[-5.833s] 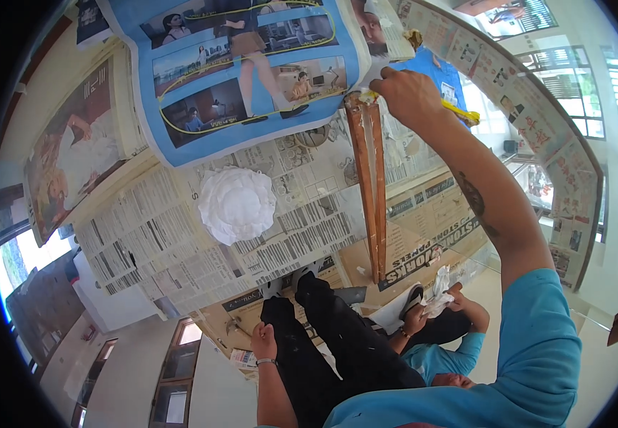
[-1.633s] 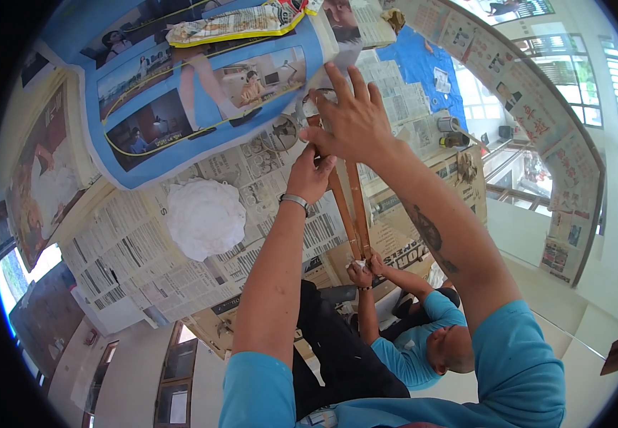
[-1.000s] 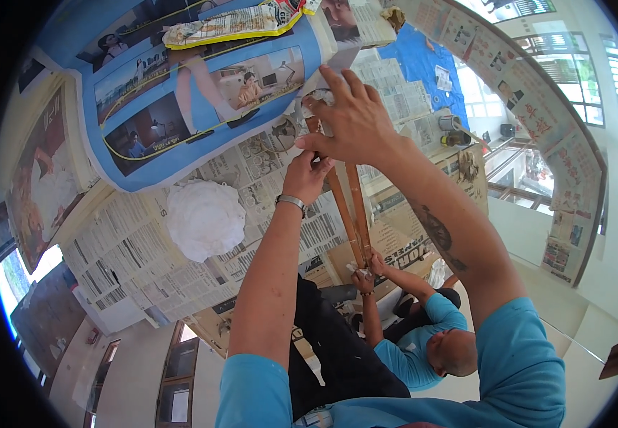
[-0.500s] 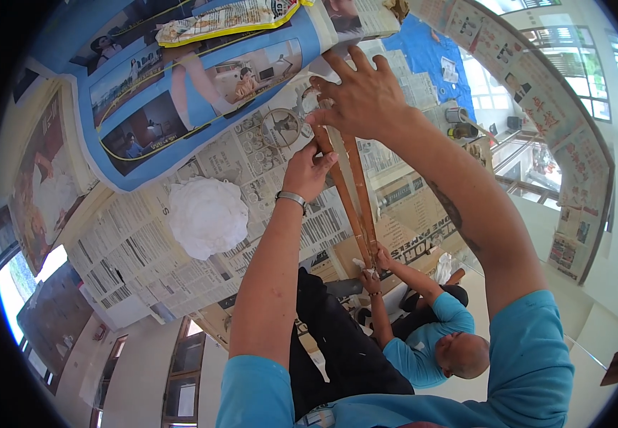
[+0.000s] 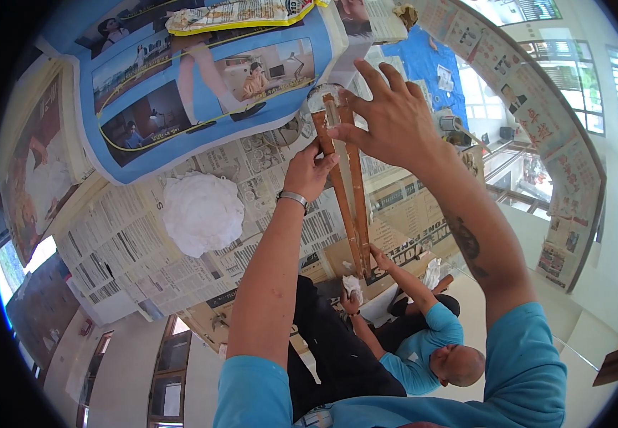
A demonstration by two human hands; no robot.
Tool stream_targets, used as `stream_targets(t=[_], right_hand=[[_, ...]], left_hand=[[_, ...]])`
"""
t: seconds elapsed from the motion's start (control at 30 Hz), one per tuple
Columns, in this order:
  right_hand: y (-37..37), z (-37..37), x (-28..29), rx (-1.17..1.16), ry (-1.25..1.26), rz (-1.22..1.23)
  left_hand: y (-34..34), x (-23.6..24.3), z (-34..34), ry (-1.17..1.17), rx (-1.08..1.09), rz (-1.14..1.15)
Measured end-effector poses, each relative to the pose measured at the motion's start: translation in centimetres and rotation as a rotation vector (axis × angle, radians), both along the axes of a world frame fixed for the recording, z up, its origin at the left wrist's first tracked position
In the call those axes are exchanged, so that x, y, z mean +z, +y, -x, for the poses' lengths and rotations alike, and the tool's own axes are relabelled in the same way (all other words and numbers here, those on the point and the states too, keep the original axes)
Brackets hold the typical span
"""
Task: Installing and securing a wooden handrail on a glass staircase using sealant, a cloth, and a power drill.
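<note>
A long brown wooden piece, two bars with a pale gap between them, points away from me; I grip its left bar point(image 5: 342, 189) near the far end with my left hand point(image 5: 307, 171), fingers wrapped beneath and thumb on top. At the far end of the right bar point(image 5: 357, 182), my right hand point(image 5: 394, 118) has its fingers spread, with thumb and forefinger beside the wood; whether they press on it is hard to see. A white rounded mound point(image 5: 204, 214), paste or cloth I cannot tell, lies on newspaper to the left.
Newspaper point(image 5: 138, 250) covers the work surface. A blue printed sheet point(image 5: 181, 153) drapes over a raised block, with a yellow-edged bag point(image 5: 238, 16) on top. A co-worker point(image 5: 430, 349) sits near the bars' near end, holding a white cloth point(image 5: 352, 287). A can point(image 5: 451, 123) stands at right.
My right hand has shifted right and slightly down, uncovering the far ends of the bars. The co-worker's hand with the white cloth has moved left, off the wood.
</note>
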State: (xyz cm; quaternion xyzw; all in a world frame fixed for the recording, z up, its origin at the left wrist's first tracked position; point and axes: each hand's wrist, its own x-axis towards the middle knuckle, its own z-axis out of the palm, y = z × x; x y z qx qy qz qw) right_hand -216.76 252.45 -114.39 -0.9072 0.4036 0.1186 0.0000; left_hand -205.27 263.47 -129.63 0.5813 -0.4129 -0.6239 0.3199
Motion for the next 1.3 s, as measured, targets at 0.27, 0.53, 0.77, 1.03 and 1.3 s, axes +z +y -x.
stream_targets(t=[0.27, 0.53, 0.77, 1.03, 1.3], right_hand=[[3.6, 0.9, -3.1, -0.069, -0.128, 0.008], [0.5, 2.1, -3.4, -0.138, -0.26, 0.139], [4.4, 2.5, -5.1, -0.083, -0.224, 0.046], [2.0, 1.0, -5.6, -0.13, -0.22, 0.132], [3.3, 2.2, -8.7, -0.171, -0.262, 0.172]], left_hand=[[0.3, -1.1, 0.5, 0.013, 0.04, 0.07], [-0.7, 0.5, 1.5, -0.029, 0.07, 0.102], [-0.1, -0.9, 1.2, -0.087, 0.054, 0.119], [0.4, -0.7, -0.2, -0.07, 0.04, 0.073], [1.1, -0.4, 1.5, -0.045, -0.006, -0.026]])
